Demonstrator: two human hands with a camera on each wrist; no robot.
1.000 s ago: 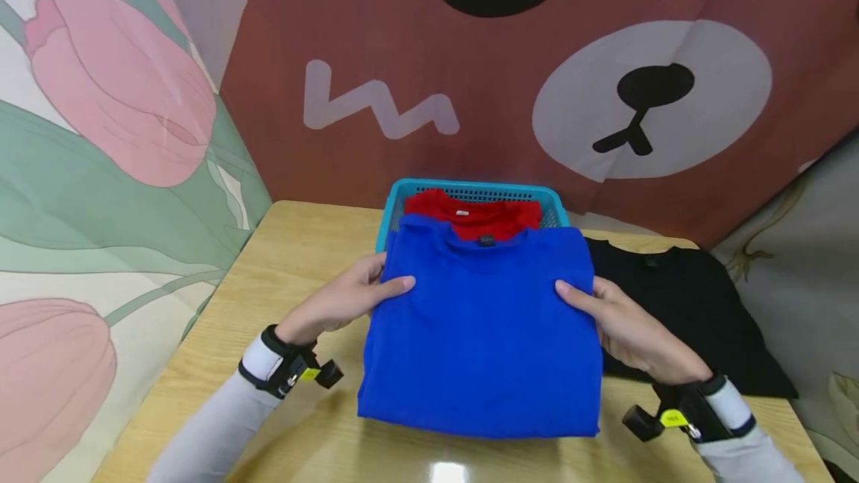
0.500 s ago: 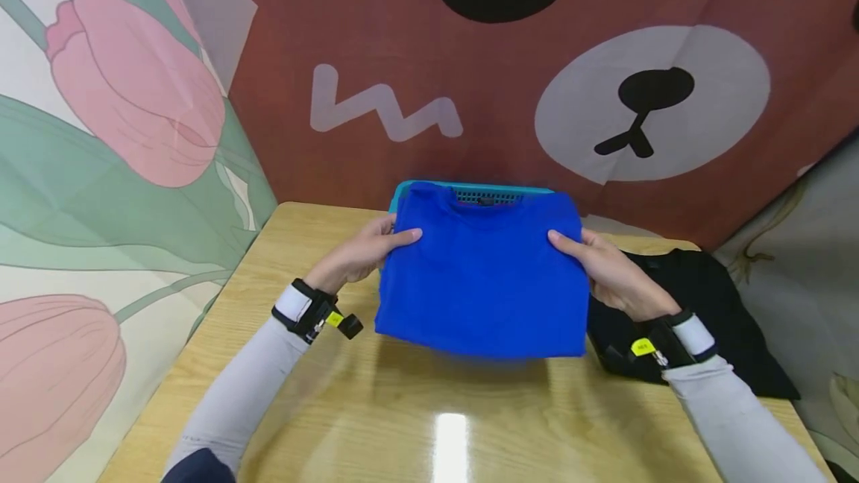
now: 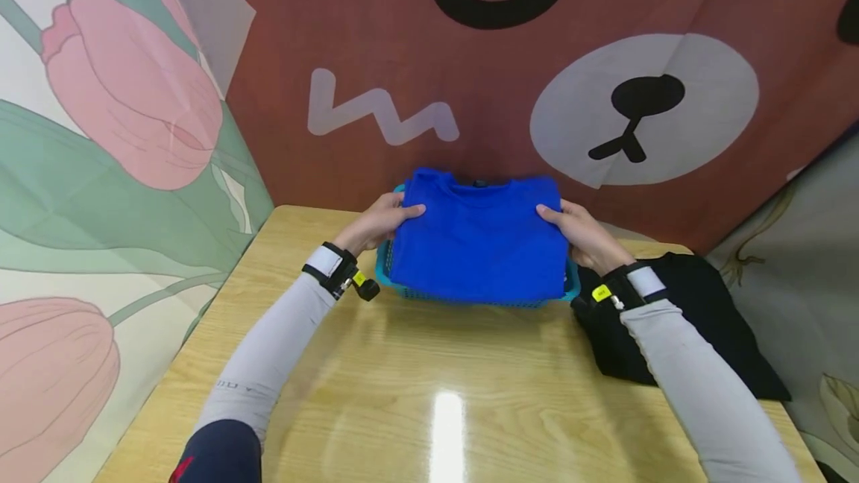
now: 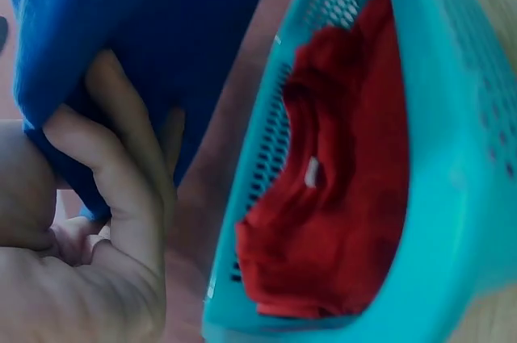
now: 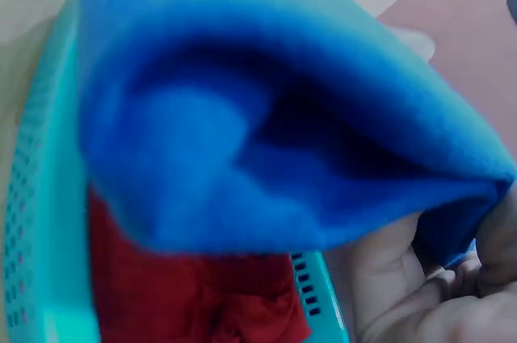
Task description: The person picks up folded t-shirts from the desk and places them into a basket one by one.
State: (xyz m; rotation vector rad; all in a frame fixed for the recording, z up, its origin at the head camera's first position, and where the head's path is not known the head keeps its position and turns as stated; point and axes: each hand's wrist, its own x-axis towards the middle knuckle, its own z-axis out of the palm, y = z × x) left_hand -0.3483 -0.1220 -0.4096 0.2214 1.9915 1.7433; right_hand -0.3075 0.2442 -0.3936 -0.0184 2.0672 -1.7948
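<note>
A folded blue T-shirt (image 3: 479, 244) spans between both hands, held over a turquoise plastic basket (image 3: 573, 282) at the back of the table. My left hand (image 3: 379, 222) pinches its left edge, thumb on top and fingers beneath. At the opposite edge my right hand (image 3: 587, 237) grips it the same way. Inside the basket lies a folded red T-shirt (image 4: 339, 173), seen in the left wrist view below the blue cloth; the head view hides it. From the right wrist view, the blue shirt's folded layers (image 5: 283, 149) sag open above the red one (image 5: 194, 294).
A black T-shirt (image 3: 691, 319) lies flat on the right side of the wooden table (image 3: 376, 393), partly under the right forearm. Behind the basket hangs a brown cloth (image 3: 376, 36) with a bear print. A flowered cloth (image 3: 134, 95) covers the left side.
Both hands have carried the blue shirt away from the body, toward the back of the table. It now covers most of the basket, and the red shirt has dropped out of the head view.
</note>
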